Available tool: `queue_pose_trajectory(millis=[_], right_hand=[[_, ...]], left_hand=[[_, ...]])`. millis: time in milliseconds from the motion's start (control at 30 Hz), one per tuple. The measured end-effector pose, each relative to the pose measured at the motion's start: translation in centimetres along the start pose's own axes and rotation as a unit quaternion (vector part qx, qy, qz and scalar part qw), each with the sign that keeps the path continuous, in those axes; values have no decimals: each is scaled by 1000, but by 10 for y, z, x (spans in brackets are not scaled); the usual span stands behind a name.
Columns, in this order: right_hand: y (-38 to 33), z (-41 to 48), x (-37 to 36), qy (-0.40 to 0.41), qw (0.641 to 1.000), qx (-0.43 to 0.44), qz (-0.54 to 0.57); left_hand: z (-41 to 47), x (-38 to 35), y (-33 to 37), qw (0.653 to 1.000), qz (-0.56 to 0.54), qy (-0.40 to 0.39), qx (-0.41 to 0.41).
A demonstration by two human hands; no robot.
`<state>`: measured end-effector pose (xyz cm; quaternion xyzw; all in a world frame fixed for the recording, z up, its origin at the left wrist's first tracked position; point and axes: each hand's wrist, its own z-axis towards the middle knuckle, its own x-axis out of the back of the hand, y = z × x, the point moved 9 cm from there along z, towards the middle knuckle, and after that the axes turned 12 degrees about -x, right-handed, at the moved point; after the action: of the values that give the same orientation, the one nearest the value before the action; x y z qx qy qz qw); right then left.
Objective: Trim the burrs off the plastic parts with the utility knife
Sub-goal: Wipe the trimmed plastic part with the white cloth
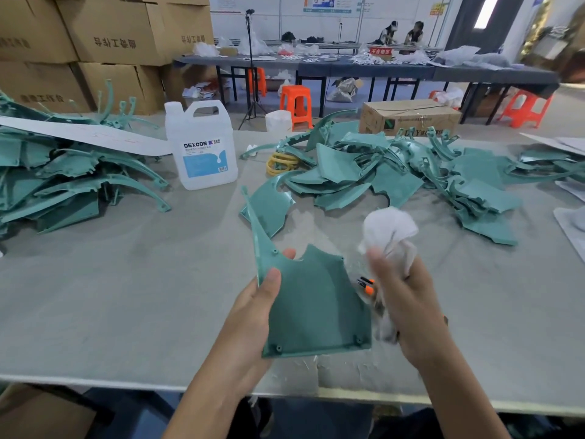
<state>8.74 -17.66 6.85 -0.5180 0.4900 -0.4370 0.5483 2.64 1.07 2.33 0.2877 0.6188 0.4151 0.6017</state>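
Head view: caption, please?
Left hand holds a teal moulded plastic panel; right hand grips a crumpled white cloth, orange-black utility knife beside it.

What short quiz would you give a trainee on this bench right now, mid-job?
1. True or false: the left hand holds a green plastic part.
2. What does the right hand grip? A) a white cloth B) a hammer C) a paintbrush
3. Fill in: the label on the white jug reads ____.
Key: 1 true; 2 A; 3 DEXCON.
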Motion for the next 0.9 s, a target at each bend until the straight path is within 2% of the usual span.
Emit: queue_pose_trajectory(millis=[67,133,200,267,300,333,400,467,533,633,733,833,900], right_hand=[[-20,4,6,46,996,42,68],[-35,2,-9,57,988,94,106],[-39,-6,-34,69,984,162,21],[-21,-14,-62,62,967,192,-155],[-3,-16,-70,46,963,172,-204],[14,-19,-75,25,970,136,-201],[40,-31,-87,-39,988,79,-126],[44,-50,-101,-72,988,97,-101],[36,-60,-111,-86,977,143,-133],[22,-47,-103,-52,965,174,-189],[31,-18,-73,37,981,83,-170],[49,-23,-76,35,990,7,-134],[47,-43,-94,-1,993,32,-116]], left_hand=[[1,-1,0,999,35,1,-23],[0,-12,-8,998,48,-13,-24],[1,-27,-17,999,11,-32,-15],[3,-34,-17,999,1,-21,-25],[5,-31,-15,999,6,-3,-36],[7,-27,-11,999,10,22,-40],[8,-17,-6,998,-2,64,-20],[10,-16,-6,998,-37,49,1],[9,-16,-3,997,-70,39,-1],[3,-19,1,999,-43,12,-16],[-3,-32,6,998,1,-35,-49],[-1,-33,10,990,108,-23,-92],[2,-20,9,981,168,12,-94]])
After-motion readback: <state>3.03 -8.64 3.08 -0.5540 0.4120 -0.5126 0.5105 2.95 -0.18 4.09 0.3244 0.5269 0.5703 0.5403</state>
